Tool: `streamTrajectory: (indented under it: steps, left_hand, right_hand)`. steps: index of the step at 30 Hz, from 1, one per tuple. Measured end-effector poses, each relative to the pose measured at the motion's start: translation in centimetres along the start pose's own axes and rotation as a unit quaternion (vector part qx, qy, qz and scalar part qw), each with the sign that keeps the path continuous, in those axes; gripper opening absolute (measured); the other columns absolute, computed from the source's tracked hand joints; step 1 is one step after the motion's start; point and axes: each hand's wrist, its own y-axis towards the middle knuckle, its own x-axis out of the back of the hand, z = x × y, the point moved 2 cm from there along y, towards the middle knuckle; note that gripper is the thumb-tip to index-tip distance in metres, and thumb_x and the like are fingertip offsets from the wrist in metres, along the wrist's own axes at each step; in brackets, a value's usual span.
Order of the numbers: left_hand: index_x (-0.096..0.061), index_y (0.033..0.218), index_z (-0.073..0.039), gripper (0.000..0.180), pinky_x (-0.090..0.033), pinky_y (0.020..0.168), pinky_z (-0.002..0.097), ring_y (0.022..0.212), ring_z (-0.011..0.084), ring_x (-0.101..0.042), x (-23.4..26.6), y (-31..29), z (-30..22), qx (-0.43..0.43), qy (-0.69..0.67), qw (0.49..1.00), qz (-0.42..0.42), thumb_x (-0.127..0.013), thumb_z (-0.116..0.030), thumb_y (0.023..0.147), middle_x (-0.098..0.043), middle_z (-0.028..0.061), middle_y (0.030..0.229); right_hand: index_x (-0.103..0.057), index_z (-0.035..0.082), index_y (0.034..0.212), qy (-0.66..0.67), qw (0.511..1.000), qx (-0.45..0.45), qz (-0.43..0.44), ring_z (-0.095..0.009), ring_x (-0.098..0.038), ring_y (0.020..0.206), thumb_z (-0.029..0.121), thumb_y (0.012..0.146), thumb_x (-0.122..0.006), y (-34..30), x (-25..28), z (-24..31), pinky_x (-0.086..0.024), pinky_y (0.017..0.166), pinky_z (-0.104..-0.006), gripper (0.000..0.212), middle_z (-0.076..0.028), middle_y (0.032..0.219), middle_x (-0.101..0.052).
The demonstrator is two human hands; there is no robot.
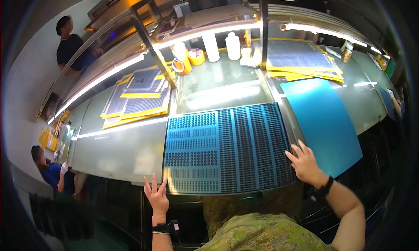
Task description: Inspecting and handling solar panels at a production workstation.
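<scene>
A blue sheet with a dense dark pattern of small shapes (pixel 227 150) lies flat on the table in front of me, its near edge along the table's front. My left hand (pixel 157 198) is at the sheet's near left corner, fingers spread and nothing in them. At the right edge, my right hand (pixel 307 164) has its fingers apart, the tips at or just beside the sheet; exact contact cannot be made out. To the right of it lies a plain bright blue sheet (pixel 325 124), partly past the table's front edge.
Yellow-edged film sheets are stacked at left (pixel 144 98) and at back right (pixel 301 59). White bottles (pixel 233 46) and orange tape rolls (pixel 196 56) stand at the back. A metal post (pixel 263 28) carries lamps. Other people (pixel 59 174) are at left and far right.
</scene>
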Motion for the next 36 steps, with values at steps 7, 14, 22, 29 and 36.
streamTrajectory:
  steps: [7, 14, 22, 29, 36]
  left_hand:
    - [-0.064, 0.114, -0.015, 0.029, -0.014, 0.108, 0.0566, 0.137, 0.0364, -0.021, -0.2, 1.0, -0.3, -0.045, -0.044, 0.998, 0.026, -0.050, -0.011, 0.088, -0.048, 0.0039, 0.135]
    - [-0.063, 0.111, -0.009, 0.029, -0.017, 0.107, 0.0561, 0.134, 0.0355, -0.029, 0.7, 2.3, -0.3, -0.100, -0.014, 0.993, 0.060, -0.055, -0.010, 0.083, -0.054, 0.0055, 0.128]
    - [-0.050, 0.127, -0.006, 0.050, -0.026, 0.103, 0.0539, 0.132, 0.0337, -0.031, -6.1, 17.9, -3.1, -0.178, -0.021, 0.983, 0.040, -0.058, -0.032, 0.086, -0.045, 0.0088, 0.137]
    - [-0.043, 0.134, -0.008, 0.059, -0.019, 0.108, 0.0534, 0.138, 0.0290, -0.019, -9.5, 25.4, -2.4, -0.040, 0.064, 0.993, 0.087, -0.043, -0.049, 0.090, -0.037, 0.0058, 0.143]
    - [-0.038, 0.136, -0.006, 0.062, -0.013, 0.110, 0.0525, 0.139, 0.0253, -0.015, -9.7, 26.0, -2.9, -0.106, 0.130, 0.982, 0.081, -0.038, -0.049, 0.092, -0.033, 0.0084, 0.145]
  right_hand:
    - [-0.044, 0.009, 0.132, -0.041, 0.993, -0.054, 0.099, -0.039, -0.028, 0.131, 0.010, 0.080, -0.052, 13.5, -6.0, -8.6, -0.030, 0.102, -0.0513, 0.052, -0.014, 0.138, -0.039]
    - [-0.040, 0.003, 0.133, -0.102, 0.990, -0.080, 0.063, -0.035, -0.032, 0.131, 0.011, 0.086, -0.043, 16.8, -9.6, -8.8, -0.029, 0.104, -0.0519, 0.048, -0.014, 0.137, -0.040]
    - [-0.041, 0.001, 0.131, -0.132, 0.988, -0.072, 0.025, -0.030, -0.035, 0.129, 0.010, 0.085, -0.043, 17.1, -10.1, -8.9, -0.029, 0.105, -0.0464, 0.047, -0.015, 0.134, -0.042]
    - [-0.044, 0.002, 0.129, -0.144, 0.988, -0.044, -0.025, -0.033, -0.035, 0.127, 0.010, 0.083, -0.045, 16.2, -10.8, -8.8, -0.032, 0.103, -0.0482, 0.047, -0.016, 0.132, -0.043]
    - [-0.039, 0.001, 0.133, -0.100, 0.992, -0.079, 0.002, -0.034, -0.034, 0.129, 0.008, 0.084, -0.041, 15.7, -9.6, -9.1, -0.028, 0.105, -0.0483, 0.050, -0.015, 0.138, -0.039]
